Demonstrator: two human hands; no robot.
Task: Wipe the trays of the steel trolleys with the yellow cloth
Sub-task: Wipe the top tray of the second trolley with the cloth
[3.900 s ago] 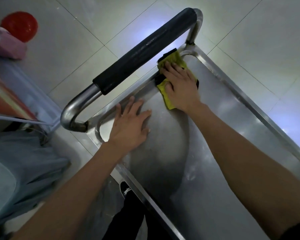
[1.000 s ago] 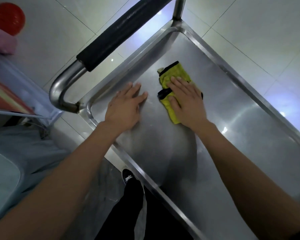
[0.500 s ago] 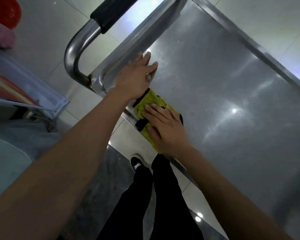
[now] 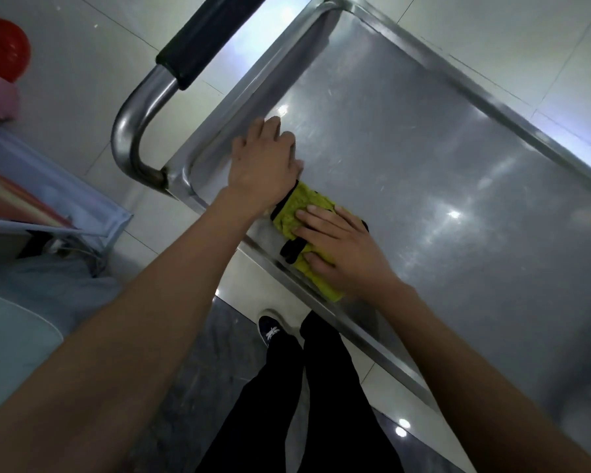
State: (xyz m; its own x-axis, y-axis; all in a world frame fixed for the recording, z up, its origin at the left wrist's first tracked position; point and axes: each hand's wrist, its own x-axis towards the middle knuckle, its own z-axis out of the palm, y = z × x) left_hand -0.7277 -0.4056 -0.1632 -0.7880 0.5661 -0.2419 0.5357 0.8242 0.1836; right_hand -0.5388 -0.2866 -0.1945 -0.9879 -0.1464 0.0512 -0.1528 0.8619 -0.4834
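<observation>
The steel trolley's top tray fills the right of the view, its raised rim running diagonally. A yellow cloth with black trim lies on the tray at its near rim. My right hand presses flat on the cloth, fingers spread over it. My left hand rests palm down on the bare tray just beyond the cloth, near the corner by the handle, holding nothing.
The trolley's steel handle with a black foam grip arches over the tray's far-left end. My legs and a shoe stand on the tiled floor below the rim. A red ball and a blue-edged surface lie at the left.
My right hand has drawn the cloth from the far corner near the handle back to the tray's near rim. My left hand stays planted near the handle corner.
</observation>
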